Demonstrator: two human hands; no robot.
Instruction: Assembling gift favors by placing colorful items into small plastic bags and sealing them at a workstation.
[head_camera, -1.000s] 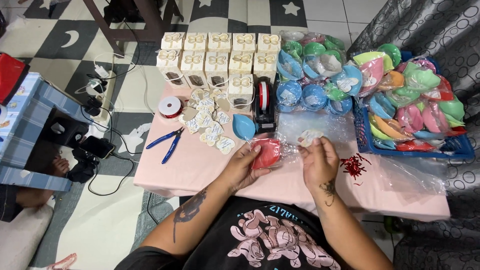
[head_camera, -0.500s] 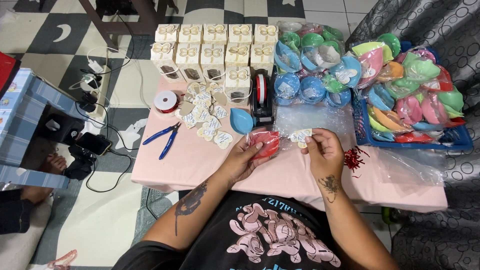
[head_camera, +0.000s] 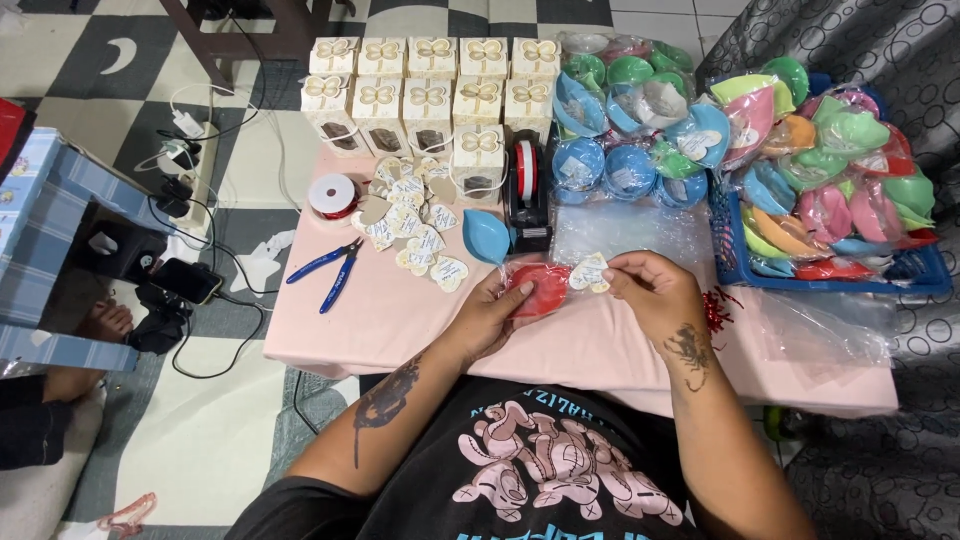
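So the left hand is cupped around a red bowl-shaped thing in clear wrap, fingers curled and pressing it from the left side, right at the front middle of the pink bench. The right hand has its grip pinched on a small heart-shaped paper tag, thumb and forefinger squeezed together on it, and the tag sits just at the red thing's upper right edge. Can't really tell if the tag is actually touching the wrap, too small.

Just behind the hands there's a blue teardrop dish next to a black tape dispenser, plus a scatter of more heart tags. Blue pliers and a red ribbon spool are off to the left, well apart from the hands.
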